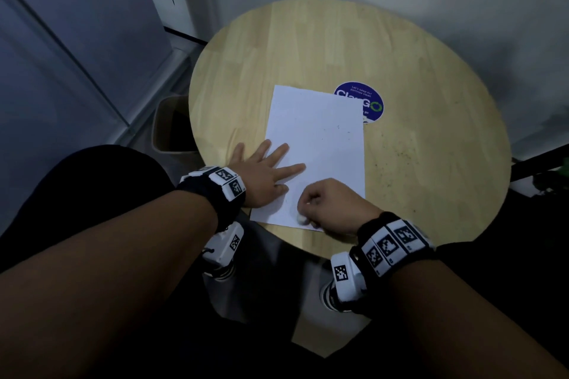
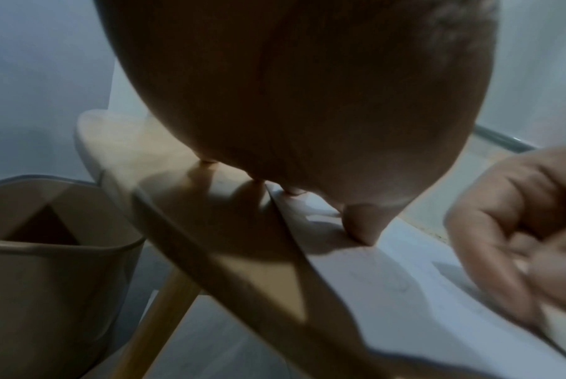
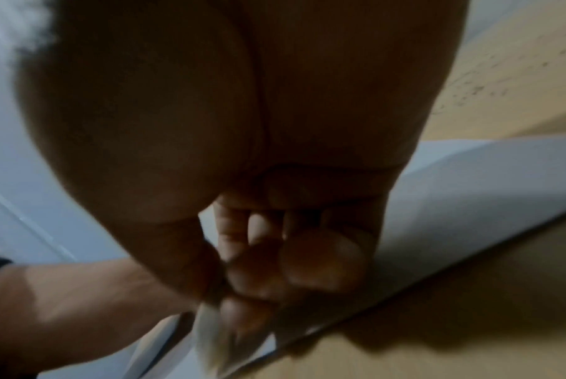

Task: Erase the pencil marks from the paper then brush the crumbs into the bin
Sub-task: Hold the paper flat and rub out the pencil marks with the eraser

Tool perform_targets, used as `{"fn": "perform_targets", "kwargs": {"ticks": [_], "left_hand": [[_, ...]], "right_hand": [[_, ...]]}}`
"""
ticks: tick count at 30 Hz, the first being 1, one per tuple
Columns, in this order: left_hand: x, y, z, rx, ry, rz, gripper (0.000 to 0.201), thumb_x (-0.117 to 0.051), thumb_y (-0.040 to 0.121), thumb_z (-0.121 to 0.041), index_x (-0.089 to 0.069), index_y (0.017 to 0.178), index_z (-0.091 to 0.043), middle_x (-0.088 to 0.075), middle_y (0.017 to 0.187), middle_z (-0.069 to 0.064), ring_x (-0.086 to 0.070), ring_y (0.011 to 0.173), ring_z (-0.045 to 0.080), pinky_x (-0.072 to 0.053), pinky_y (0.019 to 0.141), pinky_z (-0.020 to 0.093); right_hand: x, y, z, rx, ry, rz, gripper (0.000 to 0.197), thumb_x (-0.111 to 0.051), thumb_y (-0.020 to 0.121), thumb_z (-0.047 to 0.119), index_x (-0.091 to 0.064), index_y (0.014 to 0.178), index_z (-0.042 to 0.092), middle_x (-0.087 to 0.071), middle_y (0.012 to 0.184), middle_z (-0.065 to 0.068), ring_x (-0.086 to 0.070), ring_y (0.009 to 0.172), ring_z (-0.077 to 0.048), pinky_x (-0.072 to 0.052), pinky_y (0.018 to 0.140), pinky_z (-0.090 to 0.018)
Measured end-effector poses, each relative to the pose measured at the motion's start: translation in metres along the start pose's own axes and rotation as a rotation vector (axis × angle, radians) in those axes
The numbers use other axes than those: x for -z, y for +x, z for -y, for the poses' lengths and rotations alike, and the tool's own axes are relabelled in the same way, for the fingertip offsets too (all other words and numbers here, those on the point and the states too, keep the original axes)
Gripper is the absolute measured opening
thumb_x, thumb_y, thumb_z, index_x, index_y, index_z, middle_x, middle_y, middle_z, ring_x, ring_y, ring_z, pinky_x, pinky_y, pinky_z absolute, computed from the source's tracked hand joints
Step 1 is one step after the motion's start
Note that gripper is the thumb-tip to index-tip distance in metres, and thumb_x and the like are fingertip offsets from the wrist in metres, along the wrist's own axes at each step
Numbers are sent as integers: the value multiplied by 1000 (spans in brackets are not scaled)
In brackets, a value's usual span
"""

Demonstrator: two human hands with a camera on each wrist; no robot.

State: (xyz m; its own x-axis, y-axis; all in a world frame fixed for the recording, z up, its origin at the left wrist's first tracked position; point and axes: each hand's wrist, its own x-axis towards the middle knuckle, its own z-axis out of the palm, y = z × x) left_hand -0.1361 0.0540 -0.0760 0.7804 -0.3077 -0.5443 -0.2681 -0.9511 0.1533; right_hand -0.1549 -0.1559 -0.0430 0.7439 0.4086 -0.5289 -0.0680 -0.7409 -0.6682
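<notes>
A: While the sheet of paper (image 1: pixel 317 151) lies flat on the round wooden table (image 1: pixel 308 49), where are the two hands?

B: The left hand (image 1: pixel 261 172) lies flat on the paper's left edge, fingers straight and spread. Some fingertips sit on the paper, the outer ones on the bare wood beside it. It grips nothing; it only presses down.

A: And the right hand (image 1: pixel 329 203)?

B: It is curled at the near corner of the paper, pinching a small white eraser (image 1: pixel 301 219) between thumb and fingertips. The eraser touches the paper close to its near edge. In the right wrist view the eraser (image 3: pixel 210 338) is a pale blur below the bent fingers (image 3: pixel 320 256).

A: Can you see any pencil marks?

B: In the left wrist view, faint grey lines show on the paper (image 2: pixel 404 295) between the two hands. They are too dim to read. A few dark specks lie farther up the sheet in the head view, and more are scattered on the wood to its right.

A: Where is the bin (image 1: pixel 171 123)?

B: On the floor at the table's left side, partly tucked under the rim. It is beige and open at the top. The left wrist view shows the bin (image 2: pixel 48 282) just beside a table leg (image 2: pixel 155 323).

A: Anything else on the table?

B: A round blue sticker (image 1: pixel 369 98), its left part hidden under the paper's far right corner.
</notes>
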Motion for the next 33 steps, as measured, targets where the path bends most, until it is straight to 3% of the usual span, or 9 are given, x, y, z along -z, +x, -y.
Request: {"fn": "perform_targets", "kwargs": {"ticks": [3,5,9,12,15,18,24,29,33], "left_hand": [[1,0,-1,5,-12,2,57,-23,110,-58,9,157,-65,29,172,-10,28,158,25,12,121,70],[2,-2,-2,9,-6,8,58,-23,110,-58,9,157,-64,29,172,-10,28,158,24,12,122,69],[2,-4,-1,4,-8,17,57,-23,111,-57,10,156,-66,29,171,-12,28,158,24,11,122,69],[4,-3,-1,4,-9,26,56,-22,111,-58,11,155,-67,31,171,-12,29,158,24,11,122,70],[4,-2,-1,6,-1,12,57,-23,110,-58,11,156,-66,29,171,-11,27,158,24,10,122,70],[3,-3,-3,12,-1,20,57,-23,110,-58,11,156,-65,30,171,-12,27,158,24,10,122,69],[4,-3,-1,4,4,26,57,-22,110,-59,12,156,-66,30,171,-12,28,158,24,10,122,70],[5,-3,-2,6,12,20,58,-23,110,-59,11,157,-64,29,171,-10,26,159,25,10,122,70],[2,-3,-2,8,13,18,57,-23,110,-59,11,156,-65,30,171,-11,27,159,25,10,121,71]], "right_hand": [[-5,19,-4,29,136,-334,17,-68,95,16,-74,81,21,-72,72,-8,-65,65,-19,-54,63,-34],[-11,22,-3,60,81,-392,16,-67,97,18,-73,83,23,-63,66,-1,-60,62,-12,-51,63,-31],[-4,7,1,68,-198,-128,20,-65,96,17,-76,81,24,-67,66,8,-58,56,-2,-43,60,-22],[1,-1,3,-45,-131,88,21,-63,94,12,-76,79,17,-77,73,-5,-60,50,-20,-51,52,-32],[-6,8,4,-3,88,-196,23,-60,96,11,-75,79,17,-72,69,-6,-56,48,-19,-47,48,-30],[-15,16,4,58,9,-376,16,-65,96,15,-73,83,21,-63,63,5,-54,53,-7,-43,55,-23],[-8,4,6,83,-303,-24,20,-66,92,16,-77,76,23,-69,66,16,-62,66,3,-38,56,-11],[-16,15,4,74,-19,-402,18,-65,96,16,-76,83,22,-65,66,8,-57,60,-3,-42,60,-22],[-16,13,3,81,-114,-309,18,-64,98,18,-77,85,23,-64,67,9,-58,62,-5,-37,55,-15]]}}
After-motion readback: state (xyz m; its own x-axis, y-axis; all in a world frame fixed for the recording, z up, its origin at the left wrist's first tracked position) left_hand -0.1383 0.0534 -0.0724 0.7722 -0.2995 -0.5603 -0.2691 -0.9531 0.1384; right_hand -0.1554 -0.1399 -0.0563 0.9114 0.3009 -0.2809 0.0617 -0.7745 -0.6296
